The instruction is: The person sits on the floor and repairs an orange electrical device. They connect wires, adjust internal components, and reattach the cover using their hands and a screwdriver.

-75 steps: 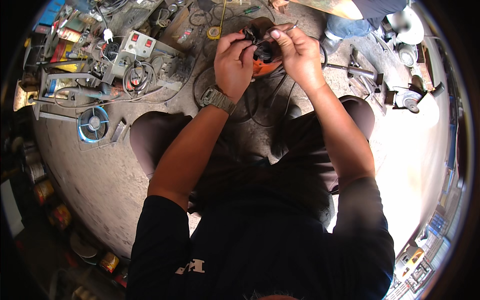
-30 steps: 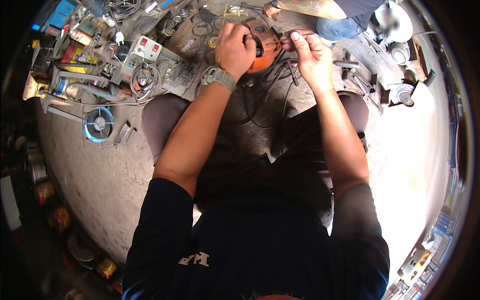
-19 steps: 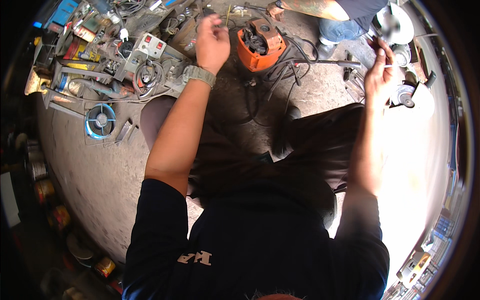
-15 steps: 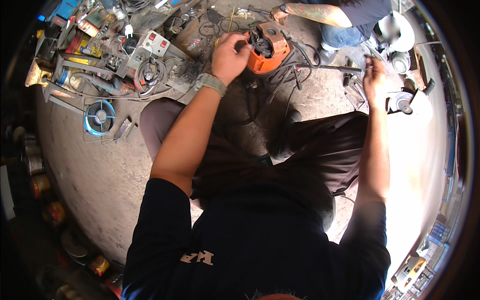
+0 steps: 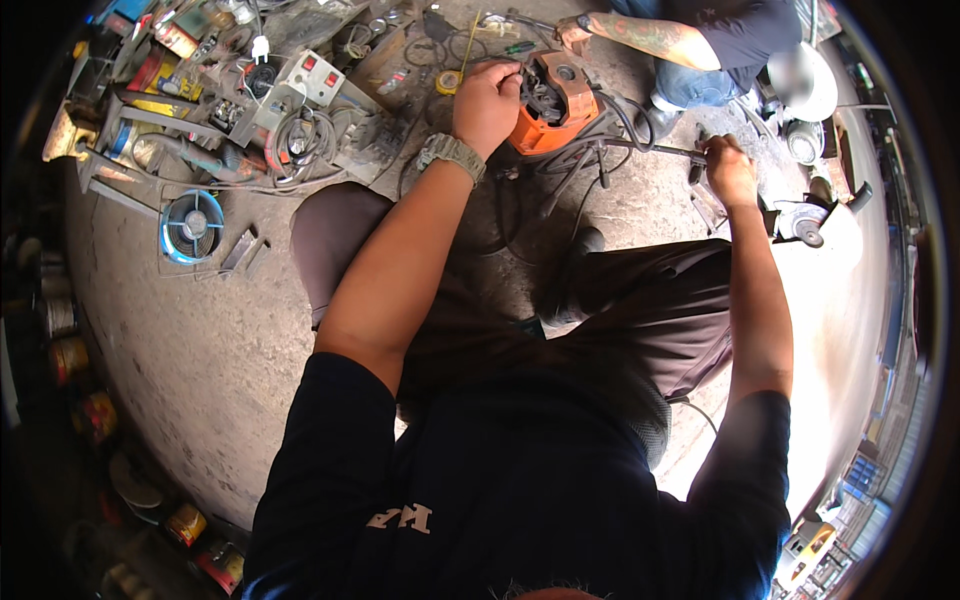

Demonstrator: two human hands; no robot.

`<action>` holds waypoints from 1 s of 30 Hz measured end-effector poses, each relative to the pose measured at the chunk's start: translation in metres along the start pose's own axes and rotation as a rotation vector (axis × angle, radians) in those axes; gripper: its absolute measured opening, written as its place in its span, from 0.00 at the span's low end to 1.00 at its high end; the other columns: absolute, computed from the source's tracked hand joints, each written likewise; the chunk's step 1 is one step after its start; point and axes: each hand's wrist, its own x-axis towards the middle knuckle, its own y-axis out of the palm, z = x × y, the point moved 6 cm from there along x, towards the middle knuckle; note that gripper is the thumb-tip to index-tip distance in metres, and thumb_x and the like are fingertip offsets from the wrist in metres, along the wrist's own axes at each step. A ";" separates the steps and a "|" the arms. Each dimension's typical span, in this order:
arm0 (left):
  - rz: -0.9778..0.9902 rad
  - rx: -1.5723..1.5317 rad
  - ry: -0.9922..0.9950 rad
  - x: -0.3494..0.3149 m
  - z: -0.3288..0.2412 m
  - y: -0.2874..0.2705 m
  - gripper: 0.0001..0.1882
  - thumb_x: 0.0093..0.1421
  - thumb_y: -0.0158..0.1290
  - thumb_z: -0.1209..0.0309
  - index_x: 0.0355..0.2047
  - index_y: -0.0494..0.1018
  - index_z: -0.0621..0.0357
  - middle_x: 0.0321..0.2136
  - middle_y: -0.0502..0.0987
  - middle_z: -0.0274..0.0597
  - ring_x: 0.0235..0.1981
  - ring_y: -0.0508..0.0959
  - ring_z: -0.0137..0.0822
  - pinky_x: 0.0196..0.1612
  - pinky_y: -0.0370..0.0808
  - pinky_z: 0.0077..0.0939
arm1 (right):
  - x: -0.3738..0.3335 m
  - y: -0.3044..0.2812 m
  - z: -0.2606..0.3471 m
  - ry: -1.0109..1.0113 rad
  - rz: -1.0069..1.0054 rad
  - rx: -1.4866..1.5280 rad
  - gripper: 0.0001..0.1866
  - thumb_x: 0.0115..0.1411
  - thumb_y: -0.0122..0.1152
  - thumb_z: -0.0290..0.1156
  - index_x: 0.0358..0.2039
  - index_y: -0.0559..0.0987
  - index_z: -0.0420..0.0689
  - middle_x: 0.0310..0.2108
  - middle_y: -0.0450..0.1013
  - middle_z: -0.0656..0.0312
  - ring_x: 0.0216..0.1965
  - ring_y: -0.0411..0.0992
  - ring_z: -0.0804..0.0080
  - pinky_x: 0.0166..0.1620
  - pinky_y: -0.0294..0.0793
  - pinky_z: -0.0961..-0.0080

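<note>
An orange power tool body point(image 5: 565, 100) with its casing open lies on the concrete floor among black cables point(image 5: 590, 175). My left hand point(image 5: 488, 98), with a watch on the wrist, grips the tool's left side, fingers curled over its top. My right hand point(image 5: 730, 170) is off to the right, closed around the end of a thin dark rod-like tool point(image 5: 650, 149) that points left toward the orange body. I sit on the floor with my legs bent under my arms.
Another person's forearm point(image 5: 640, 35) and hand reach in behind the orange tool. A grey angle grinder point(image 5: 800, 220) lies right of my right hand. At left are a small blue fan point(image 5: 190, 225), a white switch box point(image 5: 312, 75), cables, scattered parts and several cans.
Both hands were working together on the orange tool. My right hand has left it, swung out to the right and closed on the thin rod-like tool. My left hand is back on the orange body.
</note>
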 end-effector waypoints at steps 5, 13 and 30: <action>0.038 -0.113 -0.216 0.010 0.005 0.009 0.08 0.64 0.62 0.73 0.40 0.84 0.64 0.31 0.85 0.46 0.28 0.84 0.36 0.35 0.80 0.28 | 0.020 0.018 -0.010 0.024 0.230 -0.015 0.16 0.71 0.50 0.44 0.49 0.82 0.53 0.46 0.82 0.45 0.49 0.79 0.41 0.54 0.77 0.47; -0.029 -0.054 0.095 -0.019 -0.017 0.000 0.09 0.64 0.61 0.76 0.45 0.82 0.64 0.47 0.82 0.45 0.37 0.84 0.35 0.41 0.81 0.28 | 0.014 0.016 -0.006 0.023 0.146 0.019 0.18 0.72 0.49 0.48 0.49 0.83 0.54 0.43 0.82 0.47 0.48 0.80 0.43 0.52 0.78 0.48; -0.037 -0.053 0.088 -0.010 -0.007 0.012 0.04 0.64 0.62 0.80 0.39 0.80 0.66 0.49 0.79 0.44 0.42 0.80 0.30 0.50 0.77 0.22 | 0.022 0.008 0.008 -0.127 0.166 0.016 0.16 0.72 0.53 0.48 0.47 0.85 0.55 0.42 0.83 0.53 0.46 0.81 0.52 0.50 0.79 0.54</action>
